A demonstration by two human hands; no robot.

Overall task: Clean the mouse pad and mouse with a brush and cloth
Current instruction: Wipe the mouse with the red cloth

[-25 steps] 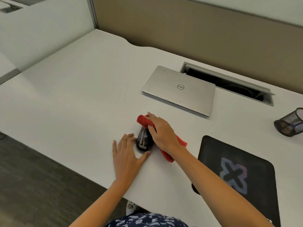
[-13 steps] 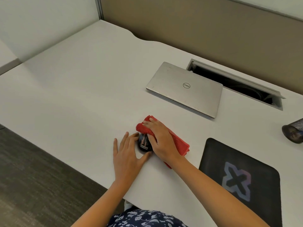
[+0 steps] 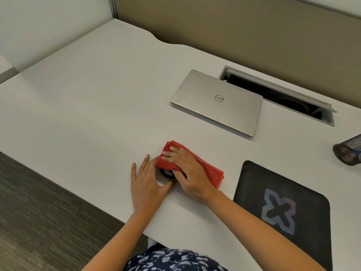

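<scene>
Cloth over mouse — right hand presses it, grip unclenched; left hand flat, bracing. Short firm strokes, mouse pinned to desk.

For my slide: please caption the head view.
Right hand presses folded red cloth onto black computer mouse; left hand steadies it.

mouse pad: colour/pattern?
The mouse pad is black, with a pale purple-blue X-shaped outline near its middle. The head view is the only one, and shows it clearly.

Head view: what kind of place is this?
Probably an office cubicle: a white desk with a partition panel behind it, a closed laptop, and a cable hatch set into the desk.
</scene>
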